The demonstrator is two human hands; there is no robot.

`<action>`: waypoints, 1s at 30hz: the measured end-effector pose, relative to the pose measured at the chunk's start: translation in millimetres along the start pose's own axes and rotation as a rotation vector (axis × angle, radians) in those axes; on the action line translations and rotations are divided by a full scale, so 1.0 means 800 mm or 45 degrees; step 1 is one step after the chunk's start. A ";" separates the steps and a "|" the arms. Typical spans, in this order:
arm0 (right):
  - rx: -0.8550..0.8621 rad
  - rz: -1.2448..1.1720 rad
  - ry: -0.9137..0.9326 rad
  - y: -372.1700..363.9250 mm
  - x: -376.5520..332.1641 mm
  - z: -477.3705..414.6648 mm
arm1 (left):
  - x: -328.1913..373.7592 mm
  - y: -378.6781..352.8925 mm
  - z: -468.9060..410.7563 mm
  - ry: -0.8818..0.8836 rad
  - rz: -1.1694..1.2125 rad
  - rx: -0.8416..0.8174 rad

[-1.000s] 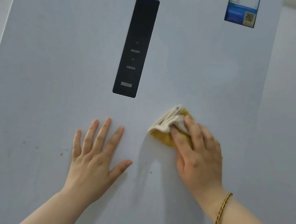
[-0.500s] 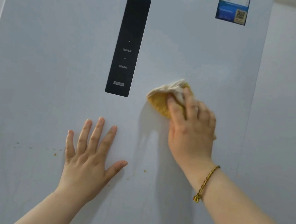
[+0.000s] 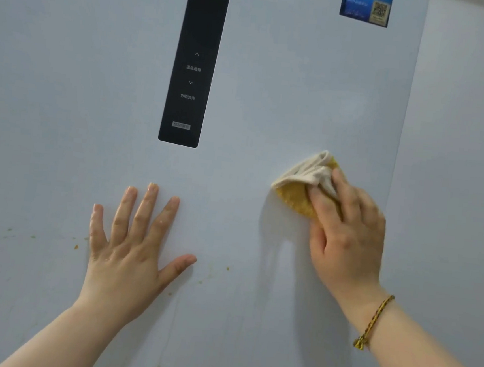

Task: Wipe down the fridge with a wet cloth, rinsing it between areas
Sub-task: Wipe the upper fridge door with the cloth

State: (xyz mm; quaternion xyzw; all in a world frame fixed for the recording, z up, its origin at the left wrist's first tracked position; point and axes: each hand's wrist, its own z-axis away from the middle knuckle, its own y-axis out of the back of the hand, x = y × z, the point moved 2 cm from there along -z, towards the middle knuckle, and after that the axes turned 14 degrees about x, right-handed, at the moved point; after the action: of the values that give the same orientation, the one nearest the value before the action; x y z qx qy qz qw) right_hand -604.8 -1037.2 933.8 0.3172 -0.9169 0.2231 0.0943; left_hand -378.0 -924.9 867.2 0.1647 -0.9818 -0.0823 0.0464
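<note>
The pale grey fridge door (image 3: 275, 68) fills the view. My right hand (image 3: 347, 241) holds a bunched cloth (image 3: 296, 194), yellow on one side and cream on the other. Its bent fingers press the cloth against the door near the right edge, below and right of the black control panel (image 3: 193, 60). My left hand (image 3: 131, 246) lies flat on the door with fingers spread, below the panel, and holds nothing. Small yellow-brown specks (image 3: 76, 246) dot the door around my left hand, and one speck (image 3: 227, 268) lies between my hands.
A blue sticker (image 3: 365, 6) with a QR code sits at the door's top right. A plain wall (image 3: 460, 145) runs along the fridge's right edge. A braided bracelet (image 3: 372, 323) is on my right wrist.
My right hand slid the cloth up beside the panel's lower end, then right and slightly down towards the door's edge. My left hand stayed flat in place.
</note>
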 end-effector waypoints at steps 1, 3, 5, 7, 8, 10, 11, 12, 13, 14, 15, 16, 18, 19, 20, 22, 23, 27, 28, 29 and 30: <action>-0.019 -0.031 0.041 0.005 -0.009 0.017 | 0.000 0.000 0.000 0.008 0.002 -0.001; -0.094 -0.136 0.256 0.018 -0.024 0.048 | 0.001 -0.001 -0.001 0.017 0.009 -0.015; -0.162 -0.252 0.508 0.027 -0.023 0.060 | 0.002 -0.002 -0.001 0.033 0.023 -0.026; -0.178 -0.284 0.650 0.025 -0.008 0.051 | 0.004 -0.002 -0.001 0.049 0.037 -0.028; -0.166 -0.265 0.665 0.022 0.001 0.042 | 0.004 -0.002 -0.001 0.051 0.039 -0.030; -0.123 -0.180 0.550 0.014 0.020 0.019 | 0.004 -0.001 -0.002 0.053 0.045 -0.028; -0.090 -0.141 0.426 0.010 0.028 0.009 | 0.004 -0.001 -0.002 0.055 0.048 -0.025; -0.055 -0.113 0.285 0.007 0.033 0.002 | 0.004 -0.001 -0.002 0.057 0.050 -0.028; -0.022 -0.094 0.164 0.006 0.034 0.000 | 0.004 -0.001 -0.002 0.060 0.051 -0.030; 0.006 -0.079 0.075 0.005 0.031 0.002 | 0.005 -0.001 -0.002 0.062 0.053 -0.032; 0.022 -0.066 0.014 0.006 0.026 0.007 | 0.005 -0.002 -0.002 0.062 0.053 -0.031; 0.025 -0.063 -0.020 0.009 0.021 0.016 | 0.004 -0.002 -0.002 0.061 0.050 -0.030; -0.007 -0.104 0.047 0.018 0.010 0.038 | 0.004 -0.001 -0.002 0.061 0.048 -0.025; -0.046 -0.147 0.160 0.024 0.006 0.048 | 0.004 -0.001 -0.002 0.062 0.050 -0.023; -0.095 -0.196 0.307 0.030 0.005 0.055 | 0.004 -0.001 -0.002 0.061 0.051 -0.024; -0.177 -0.273 0.582 0.035 0.015 0.054 | 0.005 -0.002 -0.001 0.070 0.057 -0.026; -0.191 -0.284 0.656 0.034 0.022 0.048 | 0.005 -0.002 -0.002 0.072 0.062 -0.026; -0.106 -0.196 0.464 0.022 0.047 0.022 | 0.005 -0.003 -0.002 0.062 0.063 -0.019; -0.063 -0.159 0.325 0.020 0.047 0.021 | 0.005 -0.003 -0.002 0.057 0.058 -0.018; -0.017 -0.113 0.181 0.019 0.044 0.024 | 0.005 -0.003 -0.002 0.055 0.056 -0.018; 0.026 -0.065 0.035 0.019 0.039 0.030 | 0.005 -0.004 -0.001 0.058 0.059 -0.017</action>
State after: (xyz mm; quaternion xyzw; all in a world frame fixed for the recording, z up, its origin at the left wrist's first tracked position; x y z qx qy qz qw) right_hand -639.1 -1054.7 917.5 0.3382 -0.9048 0.2344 0.1095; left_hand -380.7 -929.0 868.0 0.1433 -0.9835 -0.0840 0.0718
